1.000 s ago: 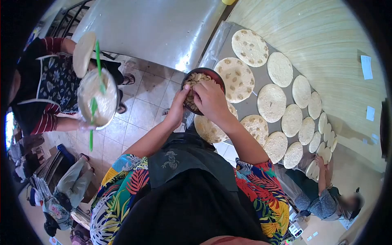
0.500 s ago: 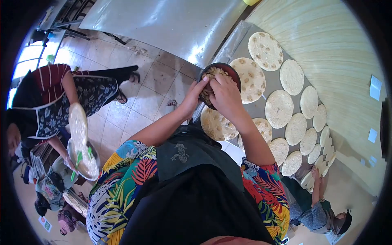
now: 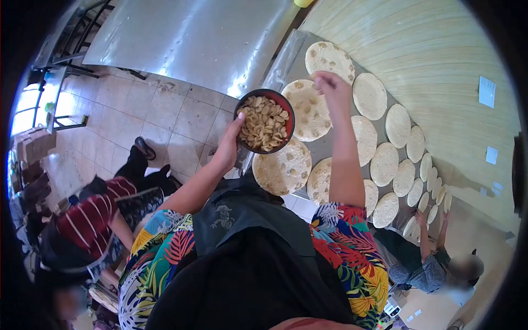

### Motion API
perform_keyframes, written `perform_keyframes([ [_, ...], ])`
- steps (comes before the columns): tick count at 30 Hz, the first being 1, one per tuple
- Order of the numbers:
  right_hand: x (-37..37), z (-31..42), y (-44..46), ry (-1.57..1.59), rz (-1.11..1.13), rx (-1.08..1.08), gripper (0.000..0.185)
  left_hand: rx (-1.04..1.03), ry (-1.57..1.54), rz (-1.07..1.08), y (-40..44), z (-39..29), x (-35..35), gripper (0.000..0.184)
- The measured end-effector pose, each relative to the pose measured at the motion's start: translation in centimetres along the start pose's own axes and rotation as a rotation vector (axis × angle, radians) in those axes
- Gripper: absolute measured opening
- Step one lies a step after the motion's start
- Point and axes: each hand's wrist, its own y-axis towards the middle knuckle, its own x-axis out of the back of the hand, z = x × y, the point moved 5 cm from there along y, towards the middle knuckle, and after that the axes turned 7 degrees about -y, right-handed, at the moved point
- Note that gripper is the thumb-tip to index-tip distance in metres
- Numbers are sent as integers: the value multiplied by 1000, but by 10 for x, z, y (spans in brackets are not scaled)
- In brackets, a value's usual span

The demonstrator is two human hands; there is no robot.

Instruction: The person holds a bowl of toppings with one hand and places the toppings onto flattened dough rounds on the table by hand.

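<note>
My left hand [image 3: 228,146] grips the side of a round bowl [image 3: 289,114], dark outside and red inside, with the thumb over its rim. Thin pale-brown slices [image 3: 263,125] fill much of the bowl. My right hand [image 3: 334,92] is raised to the right of it, fingers closed together; whatever they hold is too small to make out. Beneath and beside that hand lie two large pale flat rounds, a far one [image 3: 330,58] and a nearer one [image 3: 297,104], both dotted with slices. Another dotted round [image 3: 283,168] lies below the bowl.
More pale rounds [image 3: 385,165] lie in rows along the grey table [image 3: 360,74] beside a wood-patterned wall. A co-worker [image 3: 432,269] reaches toward the table's other end. Another person in a striped top [image 3: 88,225] bends at left. A shiny metal table [image 3: 181,38] stands ahead.
My right hand has left the bowl and moved right over the rounds, fingers closed. The bowl has shifted slightly left and toward me. The person at left has lowered and bent over.
</note>
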Motion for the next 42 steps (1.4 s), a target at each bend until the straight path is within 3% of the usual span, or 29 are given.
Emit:
perform_keyframes([
  [3,47,-75,73,-375,-247,60,15,-16,-54,-21,-4,-1,1,56],
  [6,64,-124,114,-560,-319,77,17,-14,-40,-47,-1,3,14,58],
  [13,55,-133,131,-686,-202,-10,14,24,44,-145,-8,-4,22,62],
  [16,47,-126,123,-1042,-242,-42,15,19,45,-140,-1,4,36,61],
  [17,41,-128,122,-1032,-220,-43,15,19,48,-162,-3,6,39,61],
  [20,35,-79,104,-1019,-320,92,15,-29,-37,-63,-5,-6,20,65],
  [22,10,-20,70,-605,-211,354,12,-32,-30,-66,-3,-5,19,66],
  [26,-54,67,-35,-319,261,359,8,-21,-50,-12,0,-2,15,65],
  [28,-71,86,-71,-431,335,649,11,-15,-49,9,-1,-4,7,64],
  [29,-72,88,-79,-434,329,650,11,-13,-52,21,-3,-6,3,63],
  [31,-82,89,-94,-744,377,813,13,-3,-28,17,-6,-9,-2,63],
  [42,-76,77,-101,-867,423,754,12,28,68,-31,-13,-5,-9,51],
])
